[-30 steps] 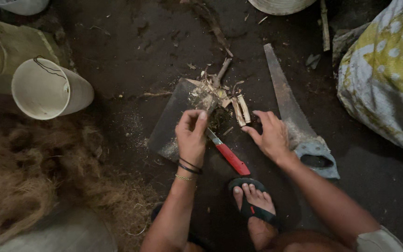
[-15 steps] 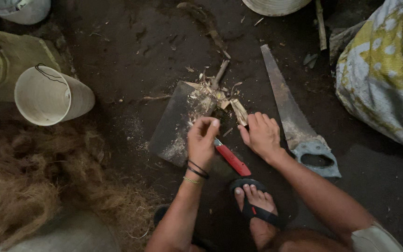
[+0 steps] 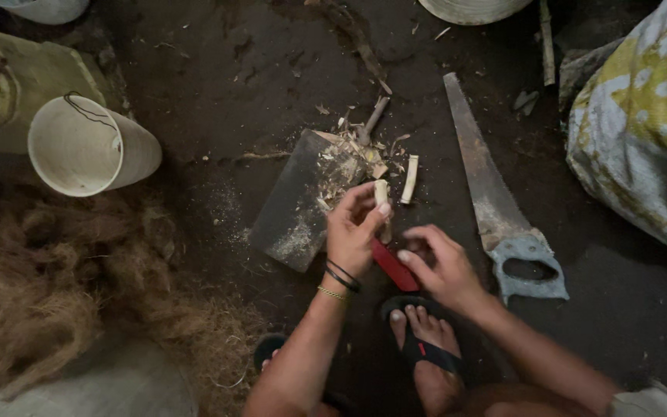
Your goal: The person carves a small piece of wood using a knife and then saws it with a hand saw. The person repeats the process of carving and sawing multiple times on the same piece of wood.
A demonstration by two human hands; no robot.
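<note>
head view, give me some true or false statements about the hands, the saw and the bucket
1. The left hand holds a pale stick over the dark board. True.
2. The saw lies to the left of the board. False: it lies to the right, its handle nearest the person.
3. The white bucket stands upright. False: it lies tipped on its side, mouth showing.
4. The right hand is at a red-handled tool. True.
5. The right hand grips the saw. False: the saw lies untouched.
</note>
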